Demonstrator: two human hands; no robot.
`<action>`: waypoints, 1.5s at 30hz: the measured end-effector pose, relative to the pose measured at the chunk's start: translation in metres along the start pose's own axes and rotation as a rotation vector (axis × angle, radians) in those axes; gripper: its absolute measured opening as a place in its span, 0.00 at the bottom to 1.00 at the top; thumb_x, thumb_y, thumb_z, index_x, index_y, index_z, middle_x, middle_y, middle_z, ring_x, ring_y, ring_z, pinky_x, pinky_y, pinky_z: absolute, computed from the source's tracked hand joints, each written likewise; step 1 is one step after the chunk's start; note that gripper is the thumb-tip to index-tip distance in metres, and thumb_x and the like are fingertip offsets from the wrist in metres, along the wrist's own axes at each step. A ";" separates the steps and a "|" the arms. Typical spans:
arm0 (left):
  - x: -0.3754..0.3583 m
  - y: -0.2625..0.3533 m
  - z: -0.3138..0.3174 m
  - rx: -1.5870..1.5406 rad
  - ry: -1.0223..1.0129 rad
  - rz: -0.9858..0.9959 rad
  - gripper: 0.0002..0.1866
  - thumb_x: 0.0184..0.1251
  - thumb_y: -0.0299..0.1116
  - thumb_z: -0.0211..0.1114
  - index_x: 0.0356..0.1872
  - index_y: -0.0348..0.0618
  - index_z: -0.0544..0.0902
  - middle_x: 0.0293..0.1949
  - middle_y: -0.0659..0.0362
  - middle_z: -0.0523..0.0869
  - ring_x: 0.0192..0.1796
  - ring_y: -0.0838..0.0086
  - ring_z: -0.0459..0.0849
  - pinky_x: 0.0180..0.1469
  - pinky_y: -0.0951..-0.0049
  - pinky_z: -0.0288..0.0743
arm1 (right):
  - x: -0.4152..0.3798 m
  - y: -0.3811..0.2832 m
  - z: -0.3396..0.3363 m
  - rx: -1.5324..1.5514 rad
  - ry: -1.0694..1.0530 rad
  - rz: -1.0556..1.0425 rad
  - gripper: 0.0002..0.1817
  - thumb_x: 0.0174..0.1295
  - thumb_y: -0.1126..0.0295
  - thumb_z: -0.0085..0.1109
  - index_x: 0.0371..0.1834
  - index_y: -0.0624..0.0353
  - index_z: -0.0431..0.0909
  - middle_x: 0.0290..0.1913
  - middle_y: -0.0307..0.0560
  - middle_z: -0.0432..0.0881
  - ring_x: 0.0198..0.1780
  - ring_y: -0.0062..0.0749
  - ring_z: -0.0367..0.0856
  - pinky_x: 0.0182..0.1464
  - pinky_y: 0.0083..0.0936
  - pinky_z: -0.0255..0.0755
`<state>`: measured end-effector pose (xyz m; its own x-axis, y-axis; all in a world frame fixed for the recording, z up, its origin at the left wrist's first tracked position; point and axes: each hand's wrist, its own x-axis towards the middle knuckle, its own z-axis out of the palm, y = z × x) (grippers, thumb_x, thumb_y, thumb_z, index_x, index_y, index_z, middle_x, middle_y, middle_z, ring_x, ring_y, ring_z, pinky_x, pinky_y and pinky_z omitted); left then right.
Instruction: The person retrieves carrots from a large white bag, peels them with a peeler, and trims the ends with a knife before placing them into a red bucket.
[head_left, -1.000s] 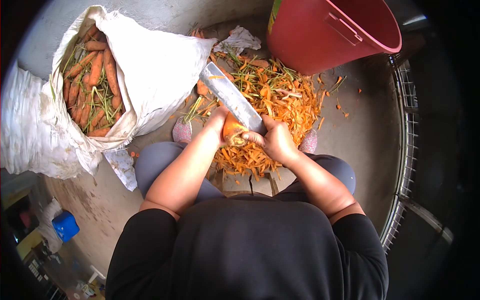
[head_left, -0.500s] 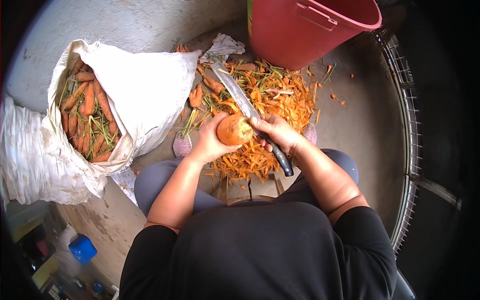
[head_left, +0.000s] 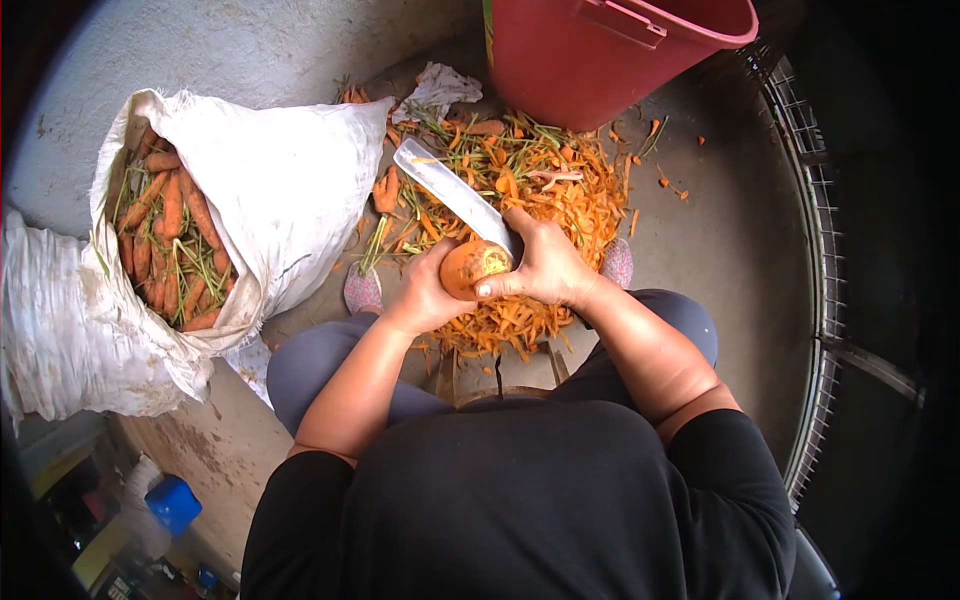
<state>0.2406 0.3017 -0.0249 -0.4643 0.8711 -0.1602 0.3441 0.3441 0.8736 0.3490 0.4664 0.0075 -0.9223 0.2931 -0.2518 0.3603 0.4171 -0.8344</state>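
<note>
A thick carrot point(head_left: 468, 270) with a cut, yellowish-green end rests in my left hand point(head_left: 420, 297), whose fingers wrap round its left side. My right hand point(head_left: 546, 262) is closed on a knife, its thumb pressed on the carrot's cut end. The knife's long, wide blade point(head_left: 452, 188) points away to the upper left, beyond the carrot. Its handle is hidden under my right hand. Below both hands spreads a heap of orange carrot peelings point(head_left: 560, 200) mixed with green stems.
At the left lies an open white sack point(head_left: 290, 190) full of unpeeled carrots point(head_left: 172, 210). A large red bucket point(head_left: 590, 70) stands behind the peelings. A wire grate point(head_left: 822, 250) runs along the right. My shoes point(head_left: 362, 288) flank the heap.
My right hand has turned over the knife, hiding its black handle, and its thumb has come onto the carrot's cut end. The blade now shows its flat, paler and wider.
</note>
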 end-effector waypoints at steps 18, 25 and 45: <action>0.002 0.004 -0.017 -0.596 -0.428 -0.267 0.34 0.30 0.22 0.71 0.49 0.37 0.73 0.42 0.60 0.80 0.43 0.75 0.77 0.49 0.74 0.70 | -0.005 -0.006 -0.006 -0.141 -0.054 -0.166 0.45 0.29 0.31 0.63 0.35 0.64 0.67 0.24 0.61 0.77 0.31 0.57 0.77 0.34 0.41 0.71; 0.002 -0.006 -0.005 -0.330 -0.149 -0.209 0.29 0.33 0.24 0.70 0.46 0.39 0.74 0.40 0.58 0.81 0.43 0.72 0.79 0.45 0.72 0.72 | -0.006 -0.004 0.005 -0.145 0.024 -0.026 0.41 0.37 0.36 0.63 0.38 0.67 0.68 0.22 0.60 0.75 0.28 0.55 0.77 0.31 0.38 0.70; 0.001 0.004 0.002 -0.144 0.058 -0.137 0.26 0.34 0.31 0.73 0.41 0.38 0.76 0.35 0.52 0.82 0.39 0.64 0.82 0.42 0.69 0.74 | 0.001 -0.001 0.015 -0.190 0.012 0.121 0.41 0.38 0.33 0.58 0.39 0.64 0.74 0.27 0.60 0.79 0.33 0.53 0.79 0.36 0.41 0.72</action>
<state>0.2432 0.3048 -0.0225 -0.5467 0.7963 -0.2588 0.1559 0.4005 0.9029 0.3459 0.4538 0.0006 -0.8695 0.3605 -0.3376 0.4890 0.5327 -0.6907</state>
